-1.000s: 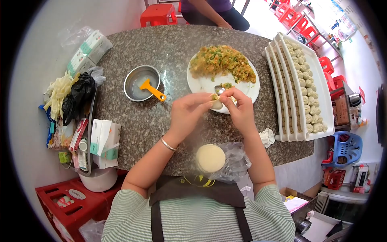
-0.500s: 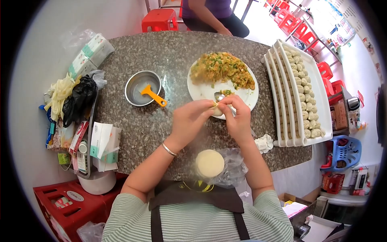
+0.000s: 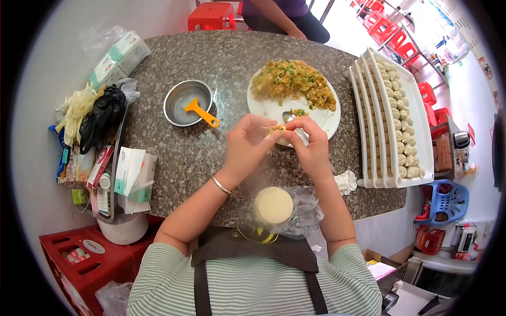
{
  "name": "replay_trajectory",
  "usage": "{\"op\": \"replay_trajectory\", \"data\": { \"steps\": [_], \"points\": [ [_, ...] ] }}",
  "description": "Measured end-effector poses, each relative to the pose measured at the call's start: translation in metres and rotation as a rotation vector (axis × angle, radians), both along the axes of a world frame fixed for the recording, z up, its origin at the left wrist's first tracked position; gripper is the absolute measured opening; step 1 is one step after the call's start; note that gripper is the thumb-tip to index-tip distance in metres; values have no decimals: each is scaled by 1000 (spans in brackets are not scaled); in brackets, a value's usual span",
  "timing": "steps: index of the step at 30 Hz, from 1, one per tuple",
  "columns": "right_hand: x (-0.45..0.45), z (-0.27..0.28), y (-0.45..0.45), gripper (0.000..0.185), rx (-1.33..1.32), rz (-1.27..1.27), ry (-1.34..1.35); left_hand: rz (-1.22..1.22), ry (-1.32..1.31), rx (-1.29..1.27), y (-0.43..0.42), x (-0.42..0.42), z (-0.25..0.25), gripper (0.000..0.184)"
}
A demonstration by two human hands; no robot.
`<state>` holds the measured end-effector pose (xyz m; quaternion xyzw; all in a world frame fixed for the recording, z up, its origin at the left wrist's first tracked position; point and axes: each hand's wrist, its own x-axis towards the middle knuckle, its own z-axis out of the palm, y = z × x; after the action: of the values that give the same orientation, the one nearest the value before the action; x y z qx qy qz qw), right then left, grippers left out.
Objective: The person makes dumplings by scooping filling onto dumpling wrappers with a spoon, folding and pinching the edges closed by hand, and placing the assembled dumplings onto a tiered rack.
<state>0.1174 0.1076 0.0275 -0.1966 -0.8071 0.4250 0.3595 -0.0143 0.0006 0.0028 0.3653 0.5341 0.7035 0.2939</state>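
Between my fingertips, at the near edge of the white plate [image 3: 268,108], is a partly folded dumpling [image 3: 275,129] with some filling showing at its top. My left hand [image 3: 243,146] cups and pinches it from the left. My right hand [image 3: 311,146] pinches its other side with thumb and forefinger. Chopped yellow-and-green filling [image 3: 298,84] is heaped on the plate's far side. A metal spoon [image 3: 287,116] lies on the plate just beyond my fingers, partly hidden. Closer to my body sits a stack of round dough wrappers [image 3: 274,205] on a clear plastic bag [image 3: 305,213].
Stacked white trays [image 3: 392,176], the top one holding rows of pleated dumplings [image 3: 406,137], stand on the right. A metal bowl [image 3: 172,111] with an orange-handled scraper [image 3: 203,113] is to the left. Tissue packs [image 3: 120,59] and bags line the left wall. A person [image 3: 282,16] sits across the table.
The dumpling's top now shows filling, where before it was mostly covered by my fingers. My left fingers have lifted and spread slightly. The whole view has shifted a little.
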Motion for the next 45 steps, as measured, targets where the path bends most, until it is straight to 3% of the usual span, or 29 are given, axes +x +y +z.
{"op": "replay_trajectory", "data": {
  "steps": [4,9,16,18,20,23,28,30,34,36,39,45],
  "points": [
    [-2,-5,-2,8,-61,-74,89,23,-28,48,2,1,-2,24],
    [0,-10,1,8,-128,-64,84,-11,255,76,1,-3,-4,18],
    [0,-9,2,9,-60,-32,59,58,294,50,-2,2,13,12],
    [0,-10,1,9,-58,-37,61,80,432,29,0,-2,5,14],
    [0,-9,0,9,-152,-78,48,51,376,42,3,-3,0,13],
    [6,-3,10,9,-148,-12,-60,-3,287,58,2,-3,0,13],
    [4,-1,5,8,-60,-7,-21,-33,220,62,1,1,4,11],
    [2,0,1,7,-46,-40,4,-32,-69,-18,-1,6,12,10],
    [2,2,-2,7,34,-62,17,19,-37,-28,1,4,0,10],
    [1,-1,-3,7,59,-63,19,90,210,56,1,2,-3,13],
    [-1,-9,-4,7,28,-90,77,81,379,1,-1,1,0,16],
    [0,-6,-3,7,-10,-81,57,87,207,50,-1,8,13,16]
  ]
}}
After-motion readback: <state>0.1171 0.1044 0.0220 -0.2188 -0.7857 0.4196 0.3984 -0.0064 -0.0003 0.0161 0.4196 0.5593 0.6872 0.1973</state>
